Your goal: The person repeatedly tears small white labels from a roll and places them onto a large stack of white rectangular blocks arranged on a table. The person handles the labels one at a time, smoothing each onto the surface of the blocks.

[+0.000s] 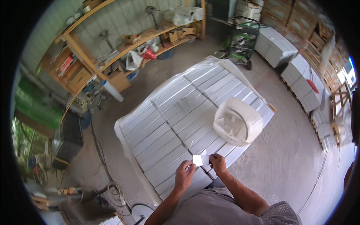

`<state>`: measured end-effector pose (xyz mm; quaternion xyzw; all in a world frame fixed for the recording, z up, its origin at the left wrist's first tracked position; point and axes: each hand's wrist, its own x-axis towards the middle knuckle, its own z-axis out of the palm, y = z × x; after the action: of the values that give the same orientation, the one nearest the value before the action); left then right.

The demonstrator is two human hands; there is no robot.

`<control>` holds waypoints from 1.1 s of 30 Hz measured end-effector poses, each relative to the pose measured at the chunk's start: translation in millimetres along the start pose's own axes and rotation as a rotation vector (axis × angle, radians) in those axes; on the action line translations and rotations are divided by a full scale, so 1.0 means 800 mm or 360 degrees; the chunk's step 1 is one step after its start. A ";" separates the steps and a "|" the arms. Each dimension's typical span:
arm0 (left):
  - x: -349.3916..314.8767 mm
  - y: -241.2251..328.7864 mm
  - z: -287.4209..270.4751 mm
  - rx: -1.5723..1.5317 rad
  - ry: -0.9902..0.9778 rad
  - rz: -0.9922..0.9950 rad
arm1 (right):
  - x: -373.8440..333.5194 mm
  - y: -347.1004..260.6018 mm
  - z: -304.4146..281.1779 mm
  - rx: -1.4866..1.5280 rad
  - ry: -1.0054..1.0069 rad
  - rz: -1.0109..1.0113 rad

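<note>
Slip, small, flat, white, brighter on the left half. Held over the near part of white packages, pinched at opposite sides by left hand and right hand, with forearms reaching forward and converging.

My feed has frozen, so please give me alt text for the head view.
A person's left hand and right hand hold a small white piece between them over rows of long pale packages. A white tub with white scraps inside sits on the packages to the right; cluttered shelves stand beyond.
</note>
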<state>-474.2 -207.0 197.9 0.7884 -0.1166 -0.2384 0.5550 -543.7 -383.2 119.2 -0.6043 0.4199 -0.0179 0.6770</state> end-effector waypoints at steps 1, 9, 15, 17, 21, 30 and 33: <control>0.011 0.024 0.007 0.0006 -0.0009 0.0092 | 0.010 0.006 -0.013 0.0197 0.0117 0.0062; 0.134 0.138 0.110 0.0366 -0.0019 0.0748 | 0.023 0.043 -0.072 0.0224 0.0228 0.0107; 0.209 0.131 0.196 0.1100 -0.0149 0.0661 | -0.001 0.054 -0.045 0.0055 0.0047 0.0092; 0.209 0.119 0.196 0.1130 -0.0081 0.0654 | -0.010 0.041 -0.039 -0.0138 0.0019 -0.0005; 0.174 0.113 0.144 0.0906 -0.0140 0.0414 | -0.015 0.020 -0.042 -0.0599 0.0220 -0.0264; 0.060 -0.056 0.005 -0.0108 -0.0230 -0.0894 | -0.013 -0.021 0.021 -0.1053 0.0175 -0.1008; 0.043 -0.048 -0.013 -0.0541 -0.0151 -0.1149 | -0.010 -0.021 0.048 -0.1104 0.0100 -0.1282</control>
<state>-442.6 -200.2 156.4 0.6638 0.1835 -0.4702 0.5520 -518.5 -352.8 134.5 -0.9052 0.1558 -0.1546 0.3639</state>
